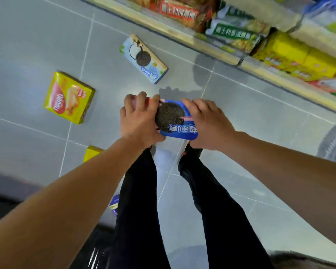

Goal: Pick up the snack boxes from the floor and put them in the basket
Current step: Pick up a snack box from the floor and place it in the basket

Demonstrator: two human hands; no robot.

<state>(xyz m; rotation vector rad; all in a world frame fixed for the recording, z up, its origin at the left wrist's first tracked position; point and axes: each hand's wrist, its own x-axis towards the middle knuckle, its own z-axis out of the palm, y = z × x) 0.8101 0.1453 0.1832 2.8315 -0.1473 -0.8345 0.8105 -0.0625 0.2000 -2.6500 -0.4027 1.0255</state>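
Blue snack box [177, 123], gripped by left hand [138, 121], right hand [208, 123]

Blue cookie box [176, 121]: both ends covered by the left hand [139, 121] and right hand [208, 124].
Yellow corner [91, 153], left of the blue cookie box: rest hidden behind the left forearm.
Blue-purple box [114, 204], below it: mostly behind a trouser leg.
Shelf packs [239, 30], above it: blurred, cut by the top edge.
Grey object [334, 142], far right: cut off, unidentifiable.
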